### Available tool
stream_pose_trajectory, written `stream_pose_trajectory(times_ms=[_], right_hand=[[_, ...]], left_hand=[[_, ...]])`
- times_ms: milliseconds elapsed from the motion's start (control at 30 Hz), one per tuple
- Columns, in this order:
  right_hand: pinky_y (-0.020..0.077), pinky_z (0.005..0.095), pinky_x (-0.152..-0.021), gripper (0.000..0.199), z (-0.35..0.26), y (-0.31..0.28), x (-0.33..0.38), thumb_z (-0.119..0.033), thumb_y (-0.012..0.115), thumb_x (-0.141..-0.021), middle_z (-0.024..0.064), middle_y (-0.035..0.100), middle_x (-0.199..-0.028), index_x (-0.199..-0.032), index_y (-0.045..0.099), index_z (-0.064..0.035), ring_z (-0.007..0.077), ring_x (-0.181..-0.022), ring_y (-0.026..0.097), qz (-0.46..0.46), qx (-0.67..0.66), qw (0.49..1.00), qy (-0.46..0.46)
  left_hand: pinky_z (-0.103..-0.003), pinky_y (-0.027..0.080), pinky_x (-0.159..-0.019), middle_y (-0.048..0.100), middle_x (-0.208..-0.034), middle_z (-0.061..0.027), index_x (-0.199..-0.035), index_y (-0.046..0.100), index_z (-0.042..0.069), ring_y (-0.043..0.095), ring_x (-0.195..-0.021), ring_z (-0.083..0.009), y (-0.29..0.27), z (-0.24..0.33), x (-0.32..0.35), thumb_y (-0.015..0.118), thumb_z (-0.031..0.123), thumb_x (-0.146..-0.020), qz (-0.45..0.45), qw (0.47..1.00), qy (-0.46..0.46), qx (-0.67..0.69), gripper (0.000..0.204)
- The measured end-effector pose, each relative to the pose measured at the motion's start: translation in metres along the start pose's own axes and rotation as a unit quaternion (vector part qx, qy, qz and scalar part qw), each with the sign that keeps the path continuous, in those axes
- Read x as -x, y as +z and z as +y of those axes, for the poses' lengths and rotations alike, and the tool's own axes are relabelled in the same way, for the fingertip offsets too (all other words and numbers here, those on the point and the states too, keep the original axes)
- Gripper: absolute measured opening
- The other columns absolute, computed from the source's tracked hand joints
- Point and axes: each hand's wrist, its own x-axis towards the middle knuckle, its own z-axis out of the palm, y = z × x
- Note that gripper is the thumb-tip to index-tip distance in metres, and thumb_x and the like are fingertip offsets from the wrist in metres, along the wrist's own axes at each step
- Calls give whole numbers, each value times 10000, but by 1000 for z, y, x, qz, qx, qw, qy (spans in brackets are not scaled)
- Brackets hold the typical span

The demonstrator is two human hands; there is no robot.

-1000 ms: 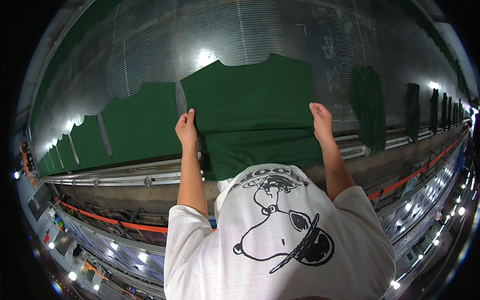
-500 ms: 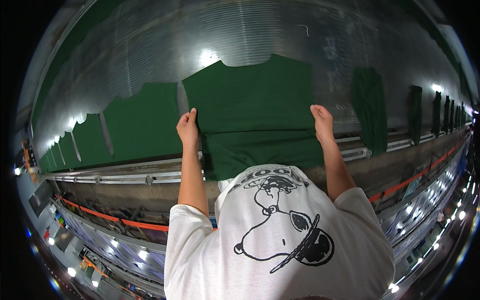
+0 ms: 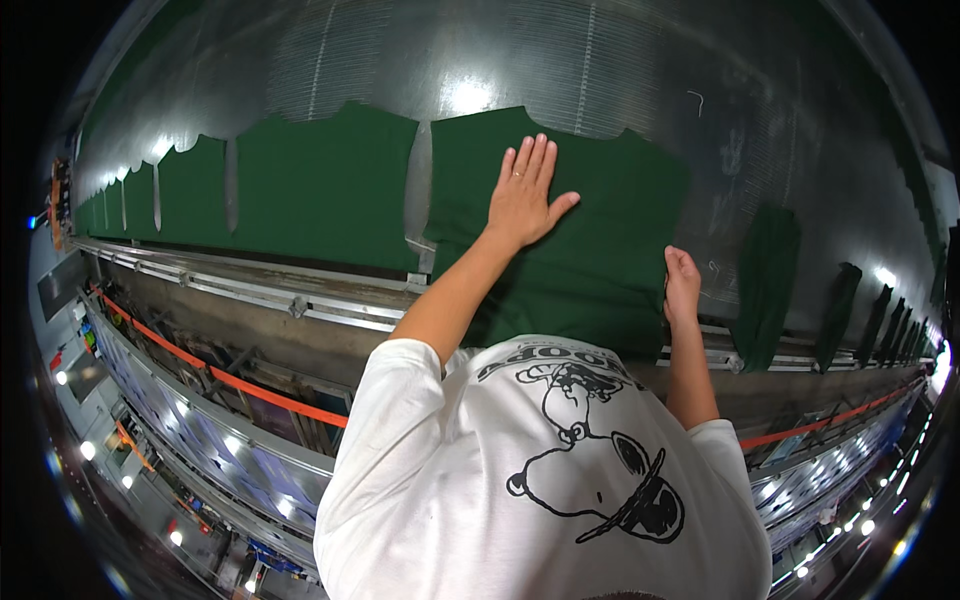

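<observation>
You show 1 left hand (image 3: 522,203), 1 right hand (image 3: 683,285) and 1 white shirt (image 3: 450,480). Your table (image 3: 425,60) carries 1 handled green panel (image 3: 610,220), at least 4 flat panels (image 3: 325,190) and at least 4 narrow bundles (image 3: 767,290).

We find bold dark capitals (image 3: 550,360) on the front of the white shirt (image 3: 420,490); they stand in a curved row at the upper end of its print, foreshortened by the slope of the cloth; a finer line of characters seems to run just above them, too small for us to read; below the row we see a small black-and-white figure (image 3: 575,385), and lower down a cartoon dog's head (image 3: 565,480), both belonging to the same dark print.
</observation>
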Motion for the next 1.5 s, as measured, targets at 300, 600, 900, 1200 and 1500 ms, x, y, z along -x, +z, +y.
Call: stream_pose_trajectory(times_ms=[300, 600, 900, 1200, 1500], right_hand=[[507, 240, -850, 342, -34, 10, 24, -199, 652, -1036, 51, 691, -1068, -1272, 610, 47, 95, -977, 636, 10, 17, 1000, 22], [505, 262, -897, 350, -39, -15, 47, -176, 644, -1027, 64, 683, -1085, -1304, 584, 29, 113, -988, 633, 67, 62, 995, -34], [507, 241, -832, 316, 16, -61, 69, -180, 647, -1029, 18, 663, -1047, -1283, 600, 2, 83, -944, 625, 123, 50, 989, -61], [544, 272, -598, 213, 55, -98, 174, -229, 622, -1036, 61, 662, -783, -1011, 640, -18, 147, -689, 682, -30, 85, 995, 52], [614, 385, -757, 48, 120, -58, 182, -77, 576, -998, 89, 639, -871, -1036, 584, -48, 267, -836, 721, 2, -217, 963, 157]], left_hand=[[-565, 167, -1243, 281, -1632, -283, -1580, 330, 13, 231, -1535, -426, 5, -40, -54, 496, 581, -1003, 70, 989, -57, -118, 827], [-489, 133, -1281, 273, -1669, -174, -1567, 390, 68, 198, -1566, -327, 99, 170, -14, 520, 586, -952, -72, 973, 213, 53, 815], [-551, 186, -1229, 324, -1619, -216, -1557, 366, 26, 254, -1519, -381, -34, -27, 65, 584, 523, -971, 11, 988, -89, -122, 799], [-348, 537, -785, 664, -1026, -133, -1184, 612, -21, 661, -895, -234, -97, -75, 293, 617, 370, -1038, 178, 852, -416, 264, 417], [-252, 556, -670, 662, -938, -37, -1019, 591, 65, 674, -803, -135, -42, -11, 324, 676, 211, -986, 108, 610, -519, 589, 172]])
